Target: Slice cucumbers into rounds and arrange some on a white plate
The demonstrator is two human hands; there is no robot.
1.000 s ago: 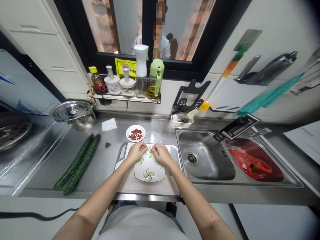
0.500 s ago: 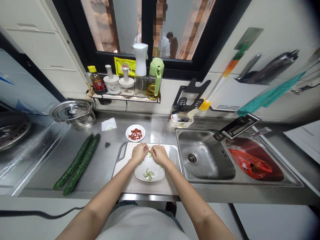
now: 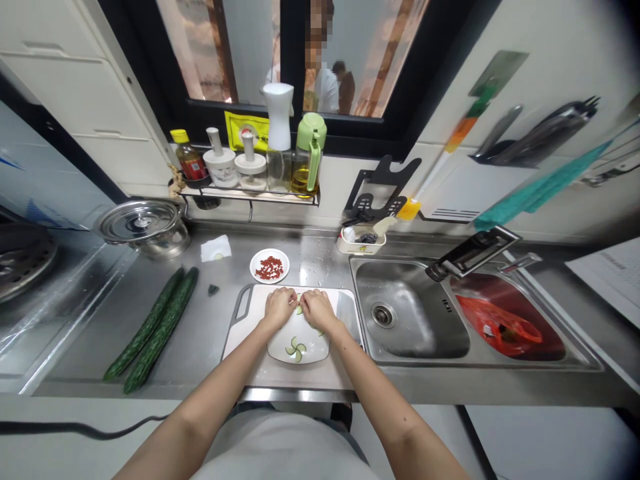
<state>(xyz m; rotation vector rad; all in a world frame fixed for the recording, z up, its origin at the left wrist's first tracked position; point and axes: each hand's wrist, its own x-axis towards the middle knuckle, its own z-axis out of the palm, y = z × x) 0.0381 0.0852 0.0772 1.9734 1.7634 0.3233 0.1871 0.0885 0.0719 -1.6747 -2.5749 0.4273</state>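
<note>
My left hand (image 3: 281,307) and my right hand (image 3: 318,311) meet over the far rim of a white plate (image 3: 280,343). Both have their fingers pinched together around thin green-edged cucumber slices (image 3: 299,309), which show in the small gap between them; the fingertips partly hide these slices. Nearer to me on the plate, a pinwheel of curved cucumber slices (image 3: 296,349) is laid out. More slices peek out beside my right wrist. The plate rests on a white cutting board (image 3: 241,343) with a grey handle. Just beyond the board stands a small dish of red berries (image 3: 270,266).
Two long cucumbers (image 3: 150,330) lie left of the board, near a lidded steel pot (image 3: 145,227). A broad knife blade (image 3: 349,310) lies along the board's right side. The double sink (image 3: 415,320) is to the right, a red bag (image 3: 500,327) inside. A condiment rack (image 3: 250,194) hangs behind.
Both hands stay at the far rim of the plate, with only slight finger movement. The whole view has shifted a little.
</note>
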